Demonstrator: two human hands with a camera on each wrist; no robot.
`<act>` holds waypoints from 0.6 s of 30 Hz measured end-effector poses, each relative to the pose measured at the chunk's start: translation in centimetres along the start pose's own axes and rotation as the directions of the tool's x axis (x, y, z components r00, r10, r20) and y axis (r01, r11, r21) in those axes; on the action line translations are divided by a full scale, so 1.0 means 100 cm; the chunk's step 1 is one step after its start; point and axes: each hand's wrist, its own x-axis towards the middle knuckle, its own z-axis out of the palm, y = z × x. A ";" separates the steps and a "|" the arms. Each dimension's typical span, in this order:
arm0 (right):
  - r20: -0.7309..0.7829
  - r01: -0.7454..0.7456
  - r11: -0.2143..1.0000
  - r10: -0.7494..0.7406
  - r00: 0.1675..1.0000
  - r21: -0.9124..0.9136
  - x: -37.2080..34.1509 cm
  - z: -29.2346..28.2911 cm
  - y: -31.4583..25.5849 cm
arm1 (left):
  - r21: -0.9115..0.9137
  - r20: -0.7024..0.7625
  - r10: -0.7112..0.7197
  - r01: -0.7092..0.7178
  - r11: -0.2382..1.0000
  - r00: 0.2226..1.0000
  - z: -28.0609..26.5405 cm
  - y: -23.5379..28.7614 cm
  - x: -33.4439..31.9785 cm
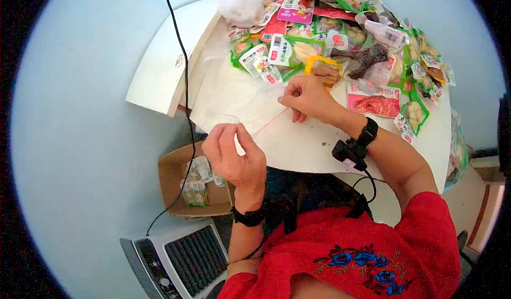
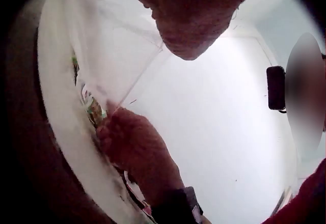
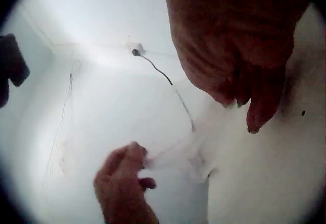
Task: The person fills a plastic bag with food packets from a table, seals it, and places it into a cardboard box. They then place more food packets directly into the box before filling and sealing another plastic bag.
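Note:
A thin see-through plastic bag (image 2: 117, 46) with a pinkish edge is stretched between my two hands over the white table (image 1: 314, 150). My left hand (image 1: 234, 152), near the table's front left edge, pinches one end with thumb and fingertips. Farther in, my right hand (image 1: 311, 98) pinches the other end, just in front of a pile of sealed snack packets (image 1: 303, 51). In the right wrist view the filmy bag (image 3: 183, 158) hangs down between the hands. A red-and-white packet (image 1: 373, 101) lies flat by my right wrist.
Crumpled clear plastic (image 1: 242, 1) lies at the back left of the pile. Below the table's left side stands a cardboard box (image 1: 170, 179) with several packets, beside a grey-and-black slatted appliance (image 1: 194, 251). A black cable (image 1: 183, 59) hangs at the left.

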 end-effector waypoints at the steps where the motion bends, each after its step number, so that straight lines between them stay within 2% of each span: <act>1: -0.022 0.012 0.997 -0.013 1.000 -0.082 0.000 0.002 0.002 | 0.021 -0.065 0.043 -0.042 0.999 0.997 -0.004 0.002 0.005; 2: -0.041 0.023 0.986 -0.030 0.999 -0.164 -0.001 0.004 0.002 | 0.038 -0.055 0.100 -0.098 0.994 0.993 -0.005 0.004 0.008; 5: -0.045 0.163 0.893 -0.200 0.979 -0.419 -0.005 0.005 0.000 | -0.022 0.058 0.156 -0.155 0.988 0.986 0.004 0.002 -0.004; 8: -0.235 0.171 0.734 -0.415 0.879 -0.657 -0.011 0.016 -0.003 | -0.064 0.093 0.094 -0.089 0.994 0.991 0.013 0.001 -0.019; 11: -0.296 0.219 0.680 -0.555 0.777 -0.700 -0.017 0.018 -0.017 | -0.072 0.136 0.073 -0.064 0.995 0.988 0.014 0.000 -0.025; 14: -0.085 0.528 0.547 -0.742 0.665 -0.649 -0.008 0.012 -0.006 | -0.080 0.143 0.054 -0.043 0.996 0.988 0.015 -0.001 -0.026; 17: 0.116 0.665 0.570 -0.711 0.693 -0.483 -0.011 0.015 -0.002 | -0.084 0.141 0.035 -0.023 0.996 0.989 0.016 -0.002 -0.026; 18: 0.151 0.691 0.551 -0.721 0.677 -0.468 -0.011 0.016 0.000 | -0.085 0.141 0.030 -0.018 0.996 0.990 0.016 -0.003 -0.027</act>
